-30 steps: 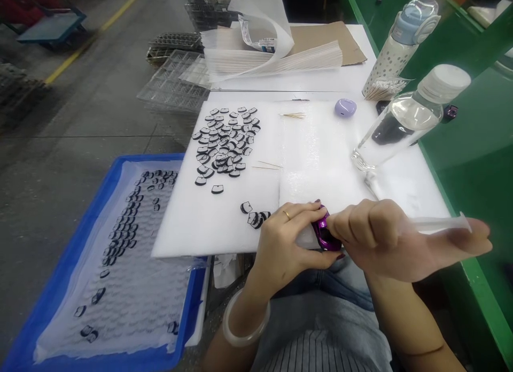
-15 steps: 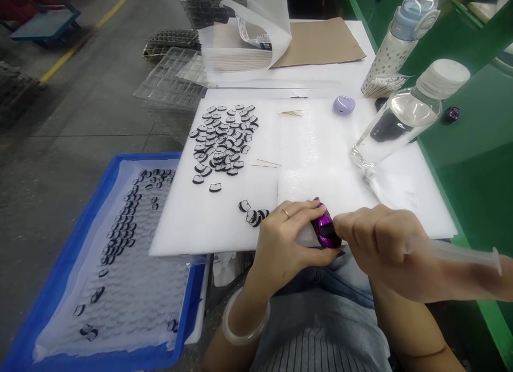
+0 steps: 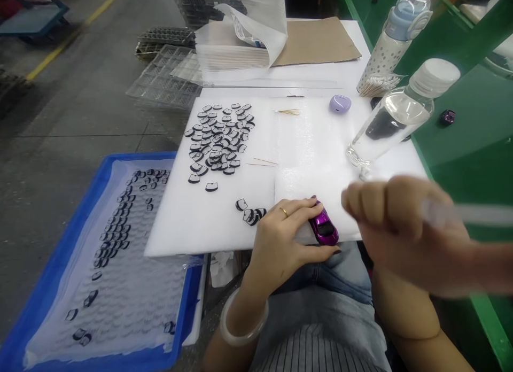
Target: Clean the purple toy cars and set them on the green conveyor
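Note:
My left hand [image 3: 280, 235] grips a shiny purple toy car [image 3: 327, 234] between fingers and thumb at the front edge of the white foam sheet [image 3: 308, 174]. The car's black roof faces up. To the right of it and apart from it, my right hand [image 3: 396, 217] is raised and closed in a fist, somewhat blurred. A translucent plastic syringe [image 3: 465, 212] sticks out behind that fist; its tip is hidden. Just left of my left hand lie several small black-rimmed clear pieces [image 3: 250, 216]. A larger spread of the same pieces [image 3: 218, 142] covers the sheet's left part.
A clear bottle of liquid [image 3: 395, 121], a dotted drinking bottle [image 3: 387, 51], cotton swabs [image 3: 379, 85] and a lilac case [image 3: 340, 104] stand at the right. Thin sticks [image 3: 287, 111] lie mid-sheet. A blue tray [image 3: 86, 206] with more pieces is at lower left.
My right hand has pulled away from the toy car, up and to the right, with the syringe. My left hand still holds the car in about the same place.

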Tool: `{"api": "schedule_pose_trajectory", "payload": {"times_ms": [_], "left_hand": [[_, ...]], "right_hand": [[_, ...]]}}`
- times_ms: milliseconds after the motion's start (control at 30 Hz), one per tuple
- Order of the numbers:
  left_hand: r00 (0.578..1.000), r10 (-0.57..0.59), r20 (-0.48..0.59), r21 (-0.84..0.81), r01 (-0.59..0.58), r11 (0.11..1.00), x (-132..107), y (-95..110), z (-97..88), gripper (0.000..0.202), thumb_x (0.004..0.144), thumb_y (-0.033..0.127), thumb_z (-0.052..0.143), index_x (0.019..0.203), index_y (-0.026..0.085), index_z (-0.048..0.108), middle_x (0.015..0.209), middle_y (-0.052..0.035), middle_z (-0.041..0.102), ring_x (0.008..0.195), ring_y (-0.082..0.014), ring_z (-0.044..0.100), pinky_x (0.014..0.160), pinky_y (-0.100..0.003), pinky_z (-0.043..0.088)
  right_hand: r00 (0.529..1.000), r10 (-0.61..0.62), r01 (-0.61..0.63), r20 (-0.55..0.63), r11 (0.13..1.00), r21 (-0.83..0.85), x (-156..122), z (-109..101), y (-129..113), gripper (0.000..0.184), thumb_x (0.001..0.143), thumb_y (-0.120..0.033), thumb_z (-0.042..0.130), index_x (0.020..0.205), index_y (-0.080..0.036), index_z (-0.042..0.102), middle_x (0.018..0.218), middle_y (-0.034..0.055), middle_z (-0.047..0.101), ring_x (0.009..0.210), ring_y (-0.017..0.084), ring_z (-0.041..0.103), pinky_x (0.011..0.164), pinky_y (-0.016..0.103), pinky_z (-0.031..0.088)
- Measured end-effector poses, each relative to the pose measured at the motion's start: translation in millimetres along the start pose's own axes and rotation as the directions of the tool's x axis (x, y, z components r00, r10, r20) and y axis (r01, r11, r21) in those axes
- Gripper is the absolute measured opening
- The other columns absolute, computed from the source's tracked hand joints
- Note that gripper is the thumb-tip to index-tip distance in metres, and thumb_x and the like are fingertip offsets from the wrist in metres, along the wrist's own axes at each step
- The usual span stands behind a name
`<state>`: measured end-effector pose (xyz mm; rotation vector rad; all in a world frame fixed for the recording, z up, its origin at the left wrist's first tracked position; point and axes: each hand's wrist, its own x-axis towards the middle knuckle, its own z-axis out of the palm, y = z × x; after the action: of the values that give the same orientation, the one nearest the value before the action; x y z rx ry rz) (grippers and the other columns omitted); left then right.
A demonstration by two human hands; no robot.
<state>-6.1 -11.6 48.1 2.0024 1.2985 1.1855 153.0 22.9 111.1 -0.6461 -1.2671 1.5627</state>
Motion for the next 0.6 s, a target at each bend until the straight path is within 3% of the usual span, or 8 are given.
{"api": "schedule_pose_trajectory", "payload": {"times_ms": [100,200,233,300,367,400,500,600], "left_hand": [[1.000,0.006,-0.002,0.015,-0.006,1.000,-1.9,-1.0,-0.1,0.053,0.062,0.037,0.092,0.107,0.019,0.070,0.111,-0.0100,0.075,0.103,-0.0298,0.070,0.090,-0.047,0.061],[0.999,0.034,0.020,0.048,-0.035,0.998,-1.2,-0.2,-0.5,0.052,0.065,0.037,0.090,0.109,0.019,0.069,0.111,-0.0102,0.074,0.102,-0.0296,0.070,0.088,-0.046,0.062],[0.998,0.051,0.029,0.052,-0.053,0.997,-0.3,0.6,0.1,0.051,0.068,0.036,0.088,0.112,0.018,0.068,0.113,-0.0105,0.073,0.104,-0.0295,0.070,0.090,-0.046,0.062],[0.995,0.093,0.034,0.076,-0.095,0.993,1.3,3.2,2.7,0.044,0.079,0.029,0.080,0.119,0.017,0.065,0.120,-0.0114,0.071,0.114,-0.0294,0.066,0.097,-0.046,0.059],[0.992,0.113,0.052,0.135,-0.119,0.984,1.7,6.0,5.6,0.039,0.088,0.017,0.066,0.126,0.017,0.061,0.131,-0.0120,0.066,0.129,-0.0292,0.057,0.106,-0.047,0.053],[0.991,0.117,0.064,0.159,-0.126,0.979,0.8,7.1,6.1,0.039,0.090,0.013,0.061,0.128,0.017,0.060,0.136,-0.0123,0.063,0.135,-0.0291,0.052,0.109,-0.047,0.051],[0.991,0.124,0.049,0.133,-0.130,0.983,-7.7,5.8,-0.5,0.036,0.090,0.014,0.062,0.125,0.018,0.063,0.139,-0.0127,0.060,0.137,-0.0284,0.049,0.111,-0.046,0.049],[0.993,0.059,-0.106,0.119,-0.046,0.992,-22.8,-6.0,-21.0,0.026,0.088,0.014,0.065,0.113,0.021,0.069,0.121,-0.0079,0.070,0.117,-0.0236,0.064,0.102,-0.039,0.055]], "right_hand": [[0.981,-0.138,0.127,-0.136,0.988,-0.089,24.6,-9.0,22.4,0.041,0.085,-0.059,0.055,0.064,-0.024,0.056,0.068,0.0027,0.052,0.066,0.018,0.048,0.065,0.036,0.039],[0.973,-0.160,0.131,-0.169,0.977,-0.170,24.8,-25.5,32.4,0.036,0.085,-0.054,0.058,0.098,-0.022,0.070,0.102,0.0058,0.067,0.102,0.023,0.060,0.091,0.037,0.044],[0.950,-0.223,0.175,-0.218,0.960,-0.220,19.3,-34.1,31.3,0.034,0.085,-0.050,0.061,0.106,-0.024,0.070,0.107,0.0043,0.067,0.108,0.023,0.060,0.096,0.037,0.042],[0.850,-0.388,0.225,-0.357,0.879,-0.420,5.9,-56.5,25.8,0.021,0.087,-0.039,0.063,0.101,-0.026,0.070,0.099,0.0014,0.067,0.100,0.020,0.062,0.096,0.035,0.044],[0.746,-0.503,0.079,-0.436,0.718,-0.691,-4.4,-82.3,21.8,0.013,0.088,-0.032,0.061,0.088,-0.023,0.070,0.084,0.0012,0.067,0.084,0.018,0.063,0.086,0.034,0.048],[0.729,-0.522,-0.046,-0.444,0.609,-0.792,-7.1,-94.6,22.2,0.014,0.088,-0.030,0.059,0.083,-0.021,0.070,0.080,0.0023,0.068,0.080,0.019,0.064,0.082,0.035,0.048],[0.802,-0.449,-0.308,-0.394,0.255,-0.917,-7.7,-119.6,33.1,0.020,0.086,-0.033,0.057,0.083,-0.019,0.072,0.085,0.0071,0.073,0.082,0.024,0.065,0.078,0.038,0.047],[0.867,-0.392,-0.327,-0.307,0.016,-0.945,-5.3,-125.0,46.6,0.023,0.084,-0.037,0.059,0.082,-0.020,0.074,0.088,0.0096,0.074,0.085,0.028,0.064,0.077,0.040,0.044]]}}
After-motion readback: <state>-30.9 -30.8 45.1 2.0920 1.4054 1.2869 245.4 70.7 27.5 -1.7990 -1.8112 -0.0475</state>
